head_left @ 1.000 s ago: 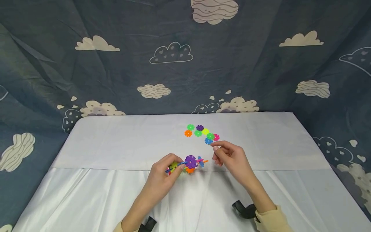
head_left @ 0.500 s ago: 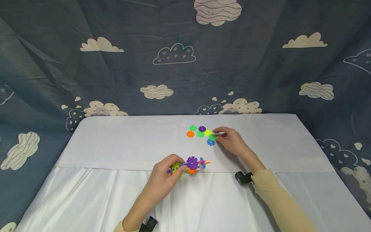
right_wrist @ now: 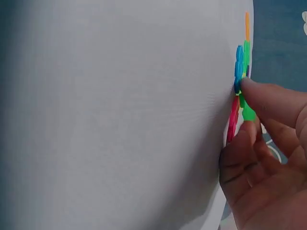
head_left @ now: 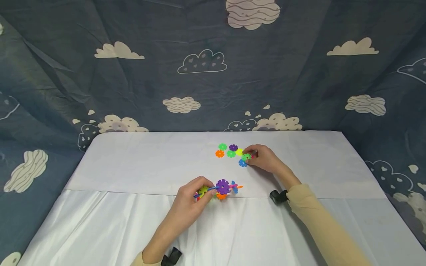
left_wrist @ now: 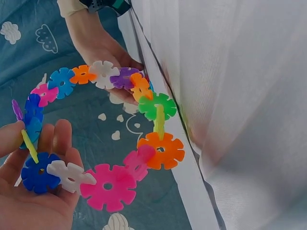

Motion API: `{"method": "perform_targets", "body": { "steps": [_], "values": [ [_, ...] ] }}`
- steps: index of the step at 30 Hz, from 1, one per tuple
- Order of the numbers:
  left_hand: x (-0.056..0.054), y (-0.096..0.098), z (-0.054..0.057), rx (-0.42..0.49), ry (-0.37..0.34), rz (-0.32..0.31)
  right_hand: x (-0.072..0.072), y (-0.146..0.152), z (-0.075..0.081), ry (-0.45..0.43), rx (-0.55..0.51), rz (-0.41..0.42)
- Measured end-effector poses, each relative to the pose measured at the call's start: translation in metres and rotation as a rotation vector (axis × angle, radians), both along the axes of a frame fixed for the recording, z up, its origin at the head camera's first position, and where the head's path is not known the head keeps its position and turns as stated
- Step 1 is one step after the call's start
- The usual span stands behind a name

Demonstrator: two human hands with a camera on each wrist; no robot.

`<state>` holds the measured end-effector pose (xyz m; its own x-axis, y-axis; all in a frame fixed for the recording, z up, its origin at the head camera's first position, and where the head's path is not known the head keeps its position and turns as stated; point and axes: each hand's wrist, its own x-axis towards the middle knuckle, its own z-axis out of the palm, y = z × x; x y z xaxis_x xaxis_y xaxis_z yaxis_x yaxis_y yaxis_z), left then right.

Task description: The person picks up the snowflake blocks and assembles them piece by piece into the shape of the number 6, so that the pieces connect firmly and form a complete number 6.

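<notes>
My left hand (head_left: 189, 199) pinches a ring of interlocked flower-shaped plastic discs (head_left: 223, 187), held over the near half of the table. In the left wrist view the joined discs (left_wrist: 108, 187) form a loop of pink, white, blue, orange, purple, green and yellow pieces, with the left fingers at its lower left. Farther back, my right hand (head_left: 266, 159) pinches a green flower disc (head_left: 246, 157) between thumb and fingers, its face tilted up from the pile. Beside it lie a blue disc (head_left: 243, 163) and a pink disc (right_wrist: 232, 120), the pink one partly hidden by the fingers in the head view.
More loose discs lie left of the right hand: a yellow one (head_left: 239, 152), a purple one (head_left: 233, 147), an orange one (head_left: 219, 153) and two green. White cloth covers the table (head_left: 133, 166). A dark cloud-print curtain (head_left: 149, 85) hangs behind.
My right hand has reached forward to the loose discs and now grips a green one, which has tilted. The left hand stays nearly in place with the ring.
</notes>
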<state>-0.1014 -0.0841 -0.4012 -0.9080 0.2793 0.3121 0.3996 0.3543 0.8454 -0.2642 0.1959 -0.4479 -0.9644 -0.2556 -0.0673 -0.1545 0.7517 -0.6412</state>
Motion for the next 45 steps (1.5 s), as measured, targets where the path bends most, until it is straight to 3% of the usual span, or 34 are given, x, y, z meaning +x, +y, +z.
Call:
{"method": "perform_targets", "body": {
  "steps": [6, 12, 19, 24, 29, 33, 37, 45],
  "values": [
    [-0.001, 0.001, 0.000, 0.001, 0.016, -0.004, 0.007, 0.004, 0.005, -0.033, -0.027, -0.085],
    [-0.002, 0.001, -0.002, 0.011, 0.035, 0.005, 0.024, 0.006, 0.017, -0.020, -0.083, -0.098],
    [-0.002, 0.001, -0.002, 0.011, 0.055, 0.031, 0.061, 0.005, 0.036, 0.016, -0.244, -0.111],
    [-0.002, -0.001, -0.001, 0.025, 0.035, 0.054, 0.092, 0.001, 0.051, 0.032, -0.438, -0.119],
    [-0.001, -0.002, 0.000, 0.085, -0.002, 0.045, 0.120, -0.009, 0.063, 0.123, -0.572, -0.089],
    [0.001, -0.002, -0.001, 0.091, -0.013, 0.040, 0.138, -0.022, 0.070, 0.208, -0.605, -0.049],
    [0.003, -0.001, -0.002, 0.075, -0.010, 0.037, 0.150, -0.038, 0.075, 0.219, -0.637, -0.001],
    [0.004, 0.001, 0.000, 0.075, 0.002, 0.017, 0.166, -0.056, 0.079, 0.293, -0.543, 0.010]
  ]
}}
